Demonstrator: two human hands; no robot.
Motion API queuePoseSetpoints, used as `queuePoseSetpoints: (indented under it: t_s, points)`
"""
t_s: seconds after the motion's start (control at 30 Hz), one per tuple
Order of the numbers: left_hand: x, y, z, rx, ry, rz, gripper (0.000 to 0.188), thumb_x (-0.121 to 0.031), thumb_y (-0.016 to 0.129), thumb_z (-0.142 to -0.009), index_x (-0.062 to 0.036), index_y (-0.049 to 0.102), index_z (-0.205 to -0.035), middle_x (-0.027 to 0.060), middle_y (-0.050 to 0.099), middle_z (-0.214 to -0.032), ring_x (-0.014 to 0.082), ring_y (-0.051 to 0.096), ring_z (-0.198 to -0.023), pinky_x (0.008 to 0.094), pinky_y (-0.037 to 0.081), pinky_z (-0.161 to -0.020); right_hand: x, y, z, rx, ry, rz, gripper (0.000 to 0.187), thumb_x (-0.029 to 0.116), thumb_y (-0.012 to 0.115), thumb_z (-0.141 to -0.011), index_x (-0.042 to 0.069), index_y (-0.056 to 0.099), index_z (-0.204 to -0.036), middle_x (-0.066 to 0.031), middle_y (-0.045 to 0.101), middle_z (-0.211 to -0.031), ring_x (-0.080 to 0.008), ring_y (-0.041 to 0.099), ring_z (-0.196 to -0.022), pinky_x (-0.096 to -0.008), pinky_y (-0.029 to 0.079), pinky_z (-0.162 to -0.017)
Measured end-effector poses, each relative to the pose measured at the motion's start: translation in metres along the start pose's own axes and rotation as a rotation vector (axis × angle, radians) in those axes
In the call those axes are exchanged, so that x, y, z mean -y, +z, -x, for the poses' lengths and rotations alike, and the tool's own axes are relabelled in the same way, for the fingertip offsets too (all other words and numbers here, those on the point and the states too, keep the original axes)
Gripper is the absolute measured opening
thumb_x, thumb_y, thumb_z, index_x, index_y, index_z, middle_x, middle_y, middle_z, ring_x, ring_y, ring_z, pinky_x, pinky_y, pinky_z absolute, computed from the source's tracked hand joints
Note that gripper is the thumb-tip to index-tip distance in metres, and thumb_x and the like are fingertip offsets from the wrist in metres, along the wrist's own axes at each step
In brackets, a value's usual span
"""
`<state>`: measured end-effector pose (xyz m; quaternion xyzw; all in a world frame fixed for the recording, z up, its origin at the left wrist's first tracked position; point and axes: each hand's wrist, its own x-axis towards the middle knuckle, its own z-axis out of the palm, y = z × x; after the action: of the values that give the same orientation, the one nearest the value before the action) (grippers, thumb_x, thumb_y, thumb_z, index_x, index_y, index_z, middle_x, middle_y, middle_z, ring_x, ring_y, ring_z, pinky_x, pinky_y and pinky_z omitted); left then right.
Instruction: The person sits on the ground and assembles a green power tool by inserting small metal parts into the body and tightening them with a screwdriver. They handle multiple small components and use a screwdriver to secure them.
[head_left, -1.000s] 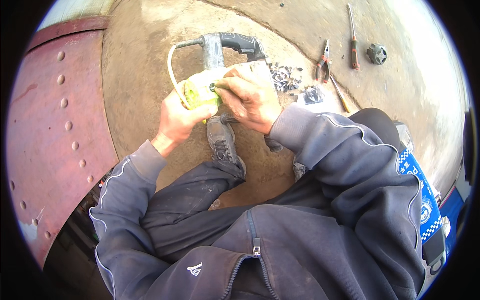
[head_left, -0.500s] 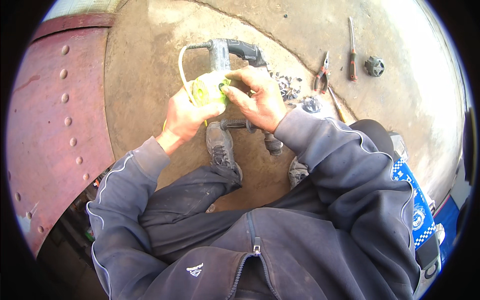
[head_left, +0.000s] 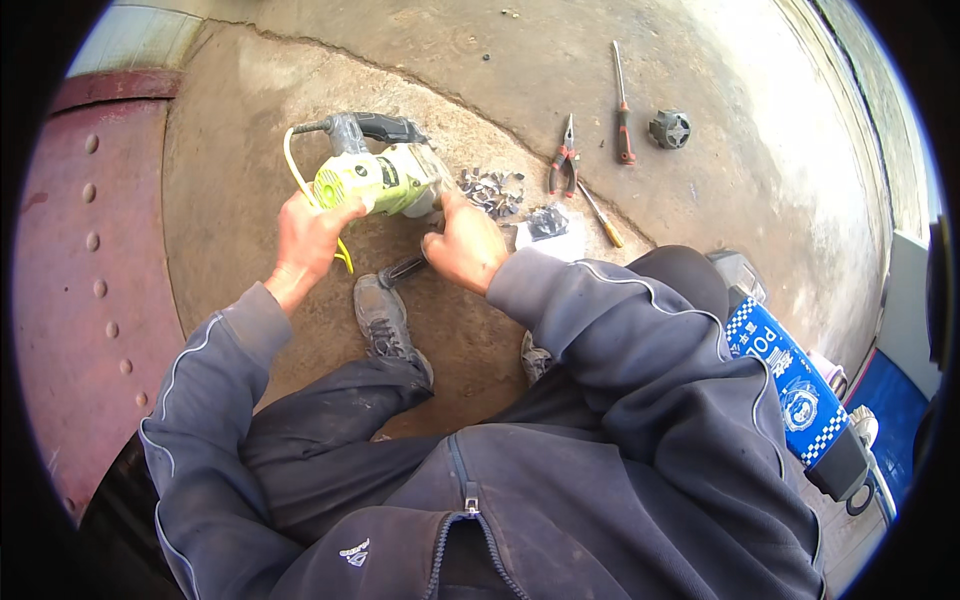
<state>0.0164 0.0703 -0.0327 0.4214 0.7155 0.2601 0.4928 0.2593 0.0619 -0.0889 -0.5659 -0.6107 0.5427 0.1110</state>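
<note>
A lime-green rotary hammer [head_left: 400, 172] with a grey front housing and a black rear handle [head_left: 385, 127] lies sideways across my hands, above the concrete floor. My left hand [head_left: 308, 235] is closed around its round green motor end, thumb along the near side. A pale yellow cord [head_left: 290, 160] loops down past that hand. My right hand [head_left: 468, 238] is closed on the grey front end, its fingers partly hidden behind the housing. The black side handle [head_left: 402, 268] shows below the tool, near my left shoe [head_left: 382, 315].
Black fragments [head_left: 492, 190] and a clear bag of dark pieces [head_left: 550, 225] lie right of the tool. Beyond are needle-nose pliers [head_left: 566, 158], a red-black screwdriver [head_left: 624, 130], a yellow-handled screwdriver [head_left: 604, 218] and a round grey part [head_left: 669, 129]. A riveted red panel [head_left: 105, 230] stands left.
The rotary hammer has turned, so its green body now lies sideways. My right hand has left its pinch at the green end and gripped the grey front. The view has swung to the right.
</note>
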Motion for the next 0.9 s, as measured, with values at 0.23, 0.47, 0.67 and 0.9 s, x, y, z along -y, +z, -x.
queuePoseSetpoints:
  t_s: [0.23, 0.47, 0.67, 0.9]
  points:
    - [-0.030, 0.025, 0.012, -0.039, 0.016, -0.132, 0.044, -0.023, 0.086, -0.087, 0.0050, 0.077, -0.120, 0.0100, 0.082, -0.114, 0.0150, 0.075, -0.102, 0.0332, 0.058, -0.091, -0.008, -0.001, 0.015, 0.218, -0.088, 0.214, 0.033, 0.016, 0.069, -0.086, -0.007, 0.071, -0.111, -0.0322, 0.077, -0.101, -0.0496, 0.075, -0.103, -0.0575, 0.059, -0.095]
    - [-0.032, 0.031, 0.012, -0.083, 0.004, -0.235, 0.044, -0.024, 0.087, -0.085, 0.0030, 0.080, -0.118, 0.0090, 0.084, -0.108, 0.0145, 0.077, -0.098, 0.0336, 0.059, -0.088, 0.006, 0.008, 0.011, 0.300, -0.147, 0.226, 0.029, 0.017, 0.069, -0.087, -0.005, 0.073, -0.106, -0.0315, 0.078, -0.102, -0.0485, 0.077, -0.101, -0.0569, 0.061, -0.093]
    - [-0.018, 0.017, -0.004, -0.082, 0.043, -0.291, 0.041, -0.027, 0.090, -0.081, 0.0008, 0.083, -0.111, 0.0082, 0.085, -0.100, 0.0147, 0.078, -0.088, 0.0338, 0.061, -0.081, 0.009, 0.023, 0.013, 0.344, -0.213, 0.210, 0.030, 0.018, 0.070, -0.087, -0.006, 0.075, -0.103, -0.0315, 0.078, -0.101, -0.0484, 0.078, -0.101, -0.0566, 0.062, -0.092]
    - [-0.026, -0.023, -0.016, 0.047, 0.026, -0.351, 0.056, -0.021, 0.090, -0.079, 0.0038, 0.074, -0.127, 0.0109, 0.082, -0.116, 0.0148, 0.076, -0.103, 0.0328, 0.060, -0.093, 0.022, 0.021, 0.020, 0.456, -0.228, 0.257, 0.030, 0.019, 0.072, -0.085, -0.004, 0.080, -0.104, -0.0276, 0.081, -0.103, -0.0443, 0.079, -0.102, -0.0524, 0.063, -0.094]
